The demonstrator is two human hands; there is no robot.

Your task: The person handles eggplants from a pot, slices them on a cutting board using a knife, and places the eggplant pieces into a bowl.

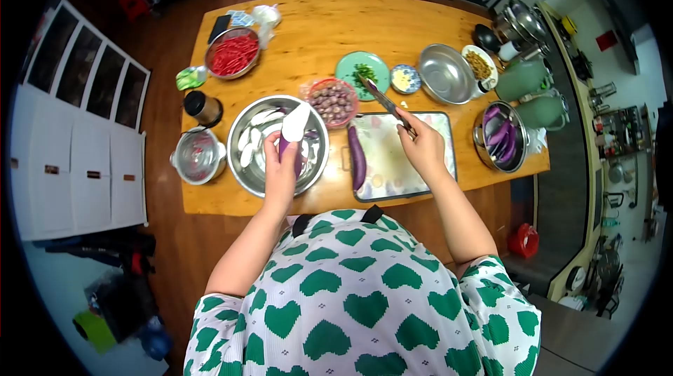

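Observation:
My left hand (280, 165) is wrapped round a purple eggplant piece (295, 123) with a white cut face, held over a large steel bowl (240, 178). White-fleshed eggplant pieces (248, 144) lie in that bowl. In my right hand (423, 139) are scissors or a similar dark-handled cutting tool (384, 101), its blades pointing up and left toward a green plate (350, 67) with chopped greens. Below the tool a whole purple eggplant (357, 158) lies along the left side of a patterned cutting board (403, 158).
A red basket (335, 104) of small round bulbs stands between bowl and board. Red peppers fill a steel colander (210, 62) at the back left. An empty steel bowl (446, 74) and a pot of eggplants (500, 139) stand at the right. A glass pot (199, 158) stands far left.

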